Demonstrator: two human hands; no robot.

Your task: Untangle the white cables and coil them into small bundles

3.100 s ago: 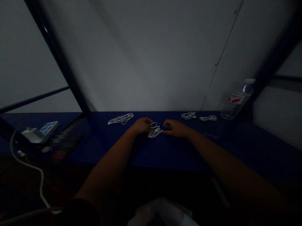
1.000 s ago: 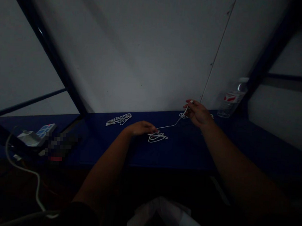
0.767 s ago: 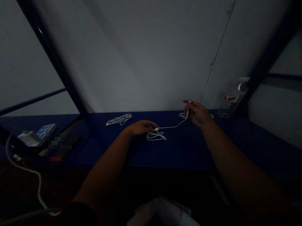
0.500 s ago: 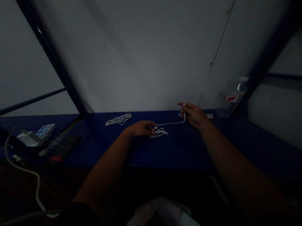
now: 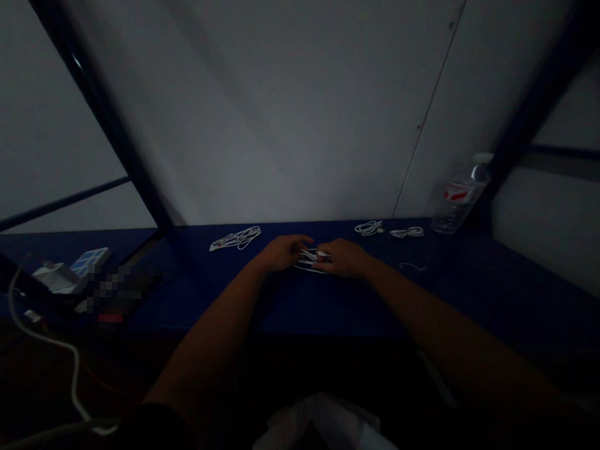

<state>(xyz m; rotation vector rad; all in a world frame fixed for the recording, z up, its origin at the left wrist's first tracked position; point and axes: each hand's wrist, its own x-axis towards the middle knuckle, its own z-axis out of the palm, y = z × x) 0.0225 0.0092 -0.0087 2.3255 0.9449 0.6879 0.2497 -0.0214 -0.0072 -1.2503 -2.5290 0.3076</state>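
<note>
A white cable (image 5: 305,265) lies in loose loops on the blue tabletop (image 5: 336,306), between my two hands. My left hand (image 5: 283,252) is closed on its left side, thumb and fingers pinching the loops. From the right, my right hand (image 5: 345,257) grips the same cable, its fingers bent round the strands. Part of the cable is hidden under the fingers. Further left rests a coiled white cable (image 5: 236,238). Beyond my right hand sit two more small white cable bundles, one coiled (image 5: 369,228) and one flatter bundle (image 5: 407,232).
A clear plastic bottle (image 5: 457,199) with a red and white label stands at the back right. On the left are a white power strip (image 5: 90,260), a white plug (image 5: 56,276) and a pixelated dark object (image 5: 121,290). A blue metal post (image 5: 101,110) rises there before a pale wall.
My right hand has come down and left, bringing the stretched cable end back to the loops at my left hand. The small bundles behind it are now uncovered.
</note>
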